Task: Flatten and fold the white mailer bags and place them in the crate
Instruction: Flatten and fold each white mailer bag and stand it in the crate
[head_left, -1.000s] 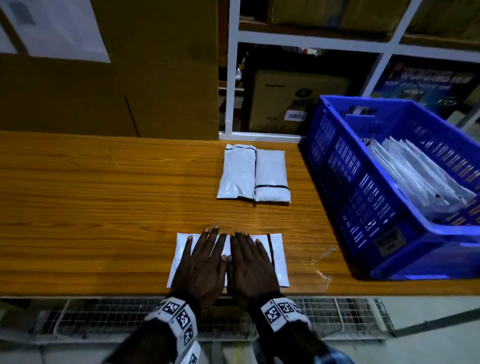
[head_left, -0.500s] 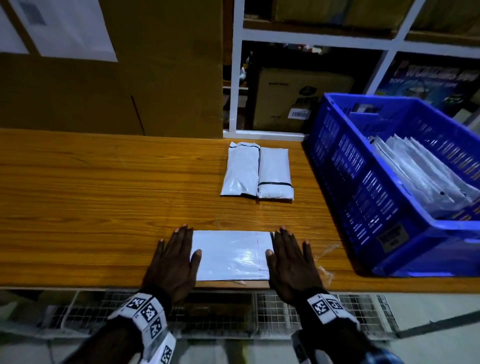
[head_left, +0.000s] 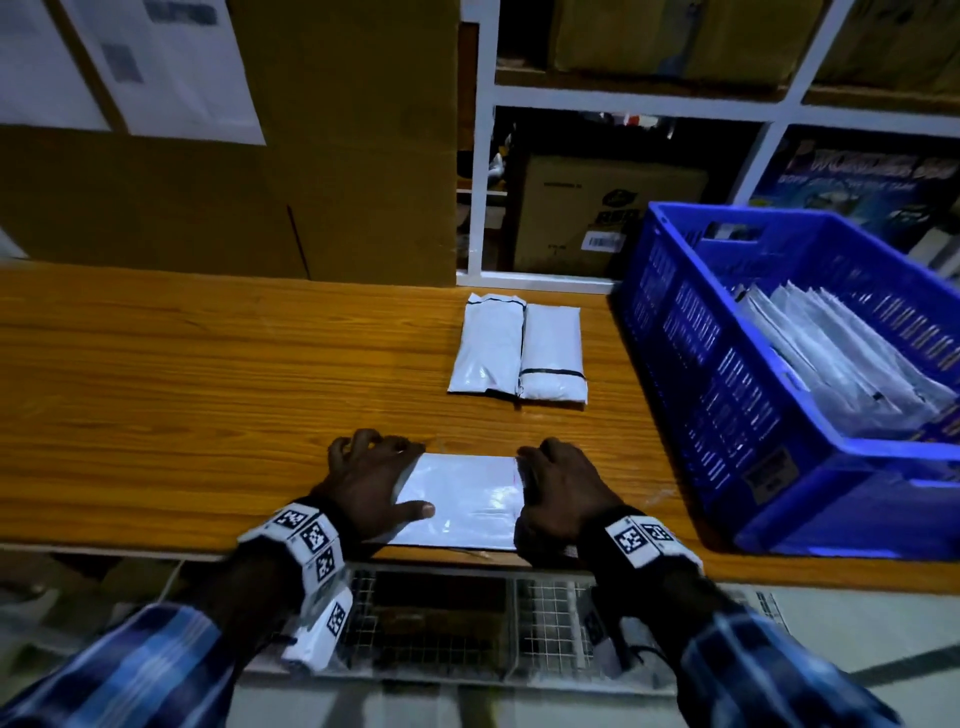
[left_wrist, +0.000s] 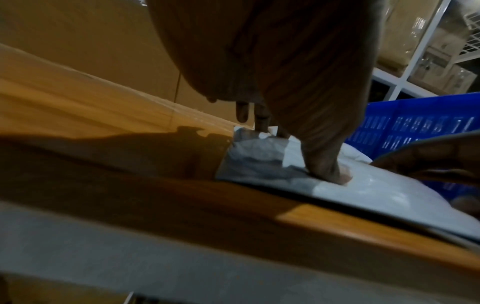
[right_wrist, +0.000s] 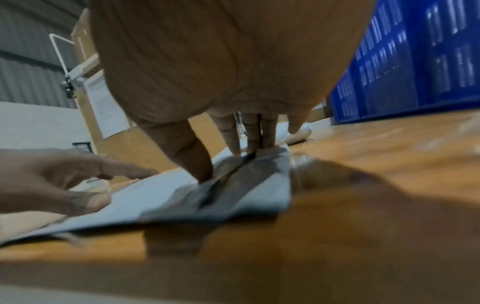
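A white mailer bag (head_left: 462, 499) lies flat at the near edge of the wooden table (head_left: 208, 395). The left hand (head_left: 371, 480) and right hand (head_left: 558, 491), fingers curled, pinch its opposite ends. Two folded mailers (head_left: 519, 356) rest beyond, beside a blue crate (head_left: 727, 395) holding more.

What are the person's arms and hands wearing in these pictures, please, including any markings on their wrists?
Both hands are bare: no gloves or rings show. The left hand and right hand each have a white wristband printed with square black-and-white coded markers, left wristband and right wristband. A white block bearing another marker hangs below the left wrist. Both forearms wear blue plaid sleeves.
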